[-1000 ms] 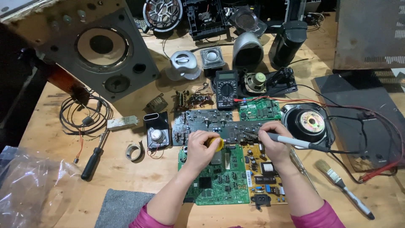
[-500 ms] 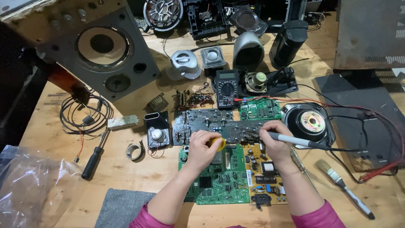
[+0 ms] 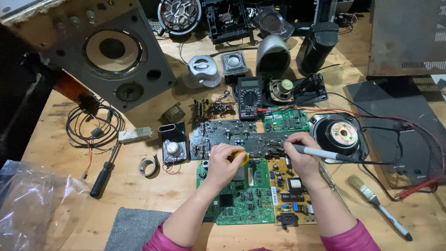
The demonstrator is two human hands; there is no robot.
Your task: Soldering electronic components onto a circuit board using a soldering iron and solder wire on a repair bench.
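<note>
Near the tabletop's [image 3: 139, 195] left edge lie a clear plastic bag [image 3: 32, 204] and a black-handled screwdriver [image 3: 103, 175]. Toward the middle of the front edge, the left hand [image 3: 223, 162] is closed around a small yellow spool [image 3: 241, 158], just above the green circuit board [image 3: 241, 195]. Beside it, the right hand [image 3: 299, 151] grips a soldering iron [image 3: 325, 153], its tip on the grey circuit board [image 3: 232, 135]. A paintbrush [image 3: 378, 207] lies toward the front right corner.
</note>
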